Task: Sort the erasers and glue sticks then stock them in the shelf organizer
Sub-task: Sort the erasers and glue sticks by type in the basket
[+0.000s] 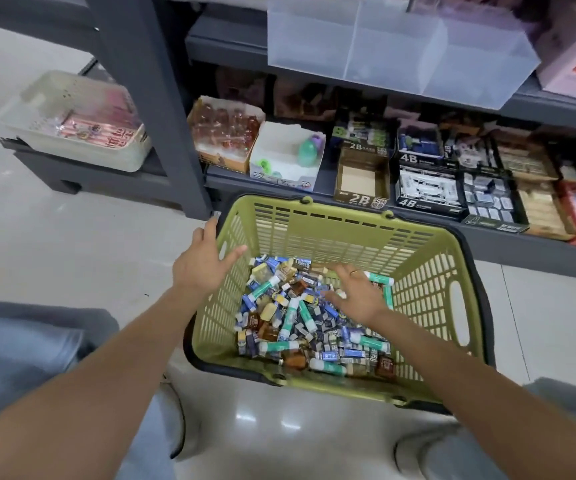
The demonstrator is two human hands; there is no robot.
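On the pale floor, near the dark grey shelf unit point(148, 98), stands a green plastic basket point(428, 289) with slotted walls. Its bottom is covered with a mixed heap of erasers point(324, 323) in small blue, brown and dark wrappers and of glue sticks point(288, 318) with teal and white bodies, all lying in disorder.

The left hand point(200, 261) is at the left rim of the basket, fingers spread apart and straight, holding nothing; whether it touches the rim I cannot tell. The right hand point(357, 294) is inside the basket, low over the heap, palm down, with fingers loosely spread; it is a little blurred, and it grips no item that I can see. One glue stick lies just beside its far side.

Behind the basket, on the lowest shelf, cardboard display boxes stand in rows: an almost bare box marked 2B point(362, 181), boxes marked 4B point(427, 188) with erasers, and others to the right. On the shelf above sits a clear divided organizer point(397, 50). Far left, a white perforated tray point(72, 123) holds pink packets. The person's knees in grey-blue trousers show at both near corners.
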